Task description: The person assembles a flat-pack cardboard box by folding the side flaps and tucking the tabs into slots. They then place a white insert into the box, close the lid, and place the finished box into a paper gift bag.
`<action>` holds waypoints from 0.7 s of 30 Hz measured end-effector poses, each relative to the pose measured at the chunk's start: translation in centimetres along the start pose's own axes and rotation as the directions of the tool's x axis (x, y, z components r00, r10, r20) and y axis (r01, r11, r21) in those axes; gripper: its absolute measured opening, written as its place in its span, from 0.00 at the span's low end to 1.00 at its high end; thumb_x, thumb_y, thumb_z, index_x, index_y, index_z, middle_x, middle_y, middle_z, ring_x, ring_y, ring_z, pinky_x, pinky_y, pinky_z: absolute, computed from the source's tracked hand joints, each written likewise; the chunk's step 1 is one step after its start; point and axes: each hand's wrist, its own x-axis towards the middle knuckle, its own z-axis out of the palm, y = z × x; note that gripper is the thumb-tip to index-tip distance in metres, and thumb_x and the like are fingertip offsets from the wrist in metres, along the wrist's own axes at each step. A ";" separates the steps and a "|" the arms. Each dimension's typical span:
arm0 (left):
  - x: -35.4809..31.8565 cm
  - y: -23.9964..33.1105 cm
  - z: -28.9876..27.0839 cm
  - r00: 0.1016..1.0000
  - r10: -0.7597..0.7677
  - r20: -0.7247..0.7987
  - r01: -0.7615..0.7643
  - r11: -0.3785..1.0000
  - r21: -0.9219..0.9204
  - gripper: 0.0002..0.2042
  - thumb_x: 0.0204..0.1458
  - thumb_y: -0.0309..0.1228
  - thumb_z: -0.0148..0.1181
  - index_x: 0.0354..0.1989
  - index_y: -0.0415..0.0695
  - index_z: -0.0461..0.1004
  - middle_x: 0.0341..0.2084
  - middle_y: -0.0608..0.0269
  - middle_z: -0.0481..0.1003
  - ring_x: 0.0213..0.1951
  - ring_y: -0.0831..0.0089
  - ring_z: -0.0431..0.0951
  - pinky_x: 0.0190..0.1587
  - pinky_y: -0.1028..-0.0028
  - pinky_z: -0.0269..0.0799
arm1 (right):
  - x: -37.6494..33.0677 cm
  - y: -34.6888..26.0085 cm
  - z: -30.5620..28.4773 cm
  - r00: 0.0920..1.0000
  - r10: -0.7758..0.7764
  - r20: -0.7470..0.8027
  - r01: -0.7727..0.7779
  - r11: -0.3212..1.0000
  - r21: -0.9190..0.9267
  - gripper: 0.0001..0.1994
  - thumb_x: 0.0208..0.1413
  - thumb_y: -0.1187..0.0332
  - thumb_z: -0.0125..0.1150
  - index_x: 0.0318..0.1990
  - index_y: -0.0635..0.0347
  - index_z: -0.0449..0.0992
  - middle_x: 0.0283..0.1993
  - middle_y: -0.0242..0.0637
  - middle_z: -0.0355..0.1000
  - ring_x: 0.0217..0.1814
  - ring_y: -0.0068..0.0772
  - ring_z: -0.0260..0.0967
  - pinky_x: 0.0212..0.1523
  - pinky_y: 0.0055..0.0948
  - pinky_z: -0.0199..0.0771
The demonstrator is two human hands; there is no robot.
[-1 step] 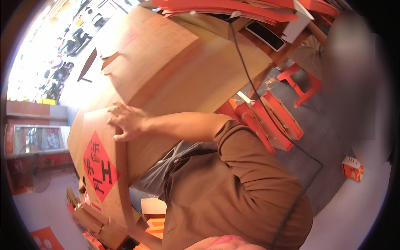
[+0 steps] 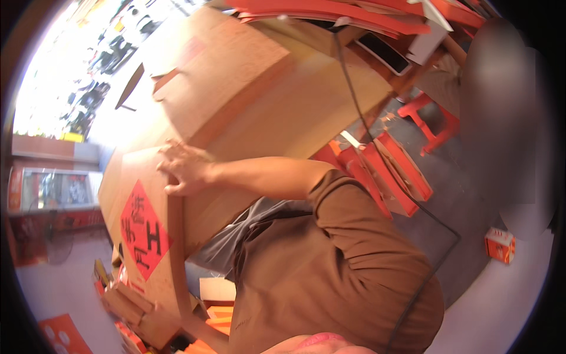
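Note:
A cardboard box (image 2: 132, 168) with a red diamond label (image 2: 147, 236) stands at the left edge of the wooden table (image 2: 295, 118). My right hand (image 2: 186, 169) rests on the box's far end, its fingers spread over the top and the thumb by the side edge. My left hand (image 2: 158, 323) is low at the left by the box's near end. It is blurred, and its fingers cannot be made out. Beyond my right hand sits a larger cardboard box (image 2: 230, 71) with a flap sticking out.
A phone (image 2: 383, 53) lies at the table's far right, beside flat red card pieces (image 2: 330, 15). A black cable (image 2: 354, 97) hangs across the view. Red cartons (image 2: 383, 171) and a red stool (image 2: 430, 121) stand on the floor. Cartons (image 2: 130, 301) are piled at lower left.
The whole view has shifted slightly, mostly to the right. My right hand keeps its place on the labelled box.

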 end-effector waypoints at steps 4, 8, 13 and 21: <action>-0.5 -1.8 3.3 1.000 -0.013 -0.012 0.012 0.994 -0.111 0.33 0.67 0.53 0.47 0.75 0.45 0.64 0.67 0.55 0.74 0.65 0.55 0.76 0.62 0.52 0.78 | 0.3 0.4 -1.8 0.955 -0.288 -0.069 0.262 0.931 -0.253 0.32 0.55 0.48 0.66 0.65 0.52 0.78 0.79 0.51 0.60 0.86 0.57 0.47 0.86 0.64 0.37; -2.7 -5.8 4.0 0.995 0.086 0.041 -0.078 0.981 -0.175 0.39 0.67 0.61 0.48 0.79 0.45 0.59 0.73 0.52 0.68 0.71 0.54 0.72 0.71 0.46 0.69 | 1.8 -0.4 -4.5 0.850 -0.463 -0.249 0.367 0.862 -0.350 0.27 0.52 0.58 0.72 0.60 0.50 0.78 0.72 0.44 0.68 0.83 0.58 0.55 0.80 0.69 0.52; -0.6 -7.3 0.9 0.956 -0.174 0.237 0.200 0.975 -0.091 0.52 0.59 0.78 0.44 0.79 0.45 0.59 0.67 0.53 0.74 0.59 0.54 0.80 0.44 0.56 0.84 | 2.2 1.4 -8.8 0.967 -0.060 -0.248 -0.058 0.896 -0.441 0.36 0.52 0.57 0.72 0.70 0.48 0.70 0.74 0.49 0.61 0.83 0.55 0.51 0.79 0.70 0.49; 4.3 -5.5 1.4 0.957 -0.034 0.287 0.098 0.973 -0.209 0.33 0.62 0.43 0.57 0.74 0.41 0.64 0.60 0.52 0.78 0.53 0.58 0.84 0.52 0.60 0.84 | 1.8 2.2 -7.6 0.989 0.094 -0.111 -0.140 0.828 -0.543 0.36 0.50 0.68 0.63 0.72 0.49 0.68 0.75 0.45 0.61 0.79 0.51 0.58 0.78 0.66 0.54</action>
